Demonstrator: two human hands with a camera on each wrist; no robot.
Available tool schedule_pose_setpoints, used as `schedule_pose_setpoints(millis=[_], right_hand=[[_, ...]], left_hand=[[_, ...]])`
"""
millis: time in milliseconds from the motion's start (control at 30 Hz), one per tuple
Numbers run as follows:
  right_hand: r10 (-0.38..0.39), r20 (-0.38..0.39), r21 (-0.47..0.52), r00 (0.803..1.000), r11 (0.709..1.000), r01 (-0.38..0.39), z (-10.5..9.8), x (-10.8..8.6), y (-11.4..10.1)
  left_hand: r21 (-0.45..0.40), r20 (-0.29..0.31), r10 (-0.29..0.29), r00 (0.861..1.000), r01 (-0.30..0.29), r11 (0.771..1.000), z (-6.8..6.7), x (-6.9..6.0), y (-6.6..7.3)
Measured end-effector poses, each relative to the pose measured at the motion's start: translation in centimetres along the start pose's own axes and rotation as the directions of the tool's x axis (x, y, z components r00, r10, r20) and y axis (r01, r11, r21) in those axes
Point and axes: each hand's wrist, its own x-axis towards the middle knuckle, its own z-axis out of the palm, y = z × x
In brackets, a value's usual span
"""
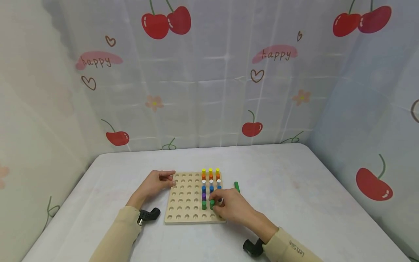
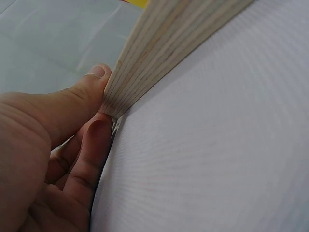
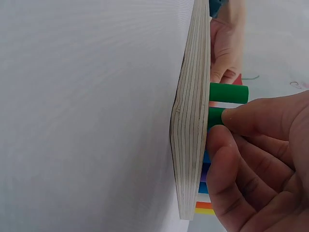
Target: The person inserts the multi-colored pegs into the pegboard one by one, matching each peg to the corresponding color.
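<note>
A square wooden pegboard (image 1: 183,221) lies on the table with coloured pegs standing in its right part. My left hand (image 1: 156,186) holds its left edge; in the left wrist view the thumb (image 2: 79,99) and fingers meet at the board's layered edge. My right hand (image 1: 235,206) is over the near right part and pinches a green peg (image 1: 212,204) between thumb and finger. That peg meets the board's face in the right wrist view. Beside it stands another green peg (image 3: 229,93). The right hand hides some holes and pegs behind it.
Farther back stand rows of yellow pegs (image 1: 210,170), orange, white and blue pegs, with a purple peg (image 1: 204,197) nearer. One loose green peg (image 1: 237,187) lies on the white table (image 1: 278,182) right of the board. A printed curtain (image 1: 203,94) hangs behind the table.
</note>
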Motion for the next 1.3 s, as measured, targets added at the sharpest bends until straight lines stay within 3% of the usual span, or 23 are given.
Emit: schedule_pose_setpoints(millis=[367, 700, 967, 1300], right_hand=[[0.023, 0.024, 0.017, 0.999, 1.0, -0.024, -0.5, -0.1, -0.1], [0.007, -0.06, 0.034, 0.998, 0.999, -0.005, -2.4, 0.1, 0.4], [0.155, -0.181, 0.014, 0.971, 0.988, -0.155, -4.3, 0.5, 1.6], [0.265, -0.231, -0.016, 0.936, 0.961, -0.276, -5.4, 1.7, 3.9]], left_hand=[[-0.007, 0.001, 0.022, 1.0, -0.022, 1.0, 0.0, 0.1, -0.3], [-0.021, 0.0, 0.041, 0.999, -0.041, 0.999, 0.1, 0.2, -0.5], [-0.018, -0.005, 0.04, 0.999, -0.04, 0.999, 0.2, 0.1, -0.4], [-0.007, -0.011, 0.024, 1.0, -0.024, 1.0, 0.2, 0.0, -0.2]])
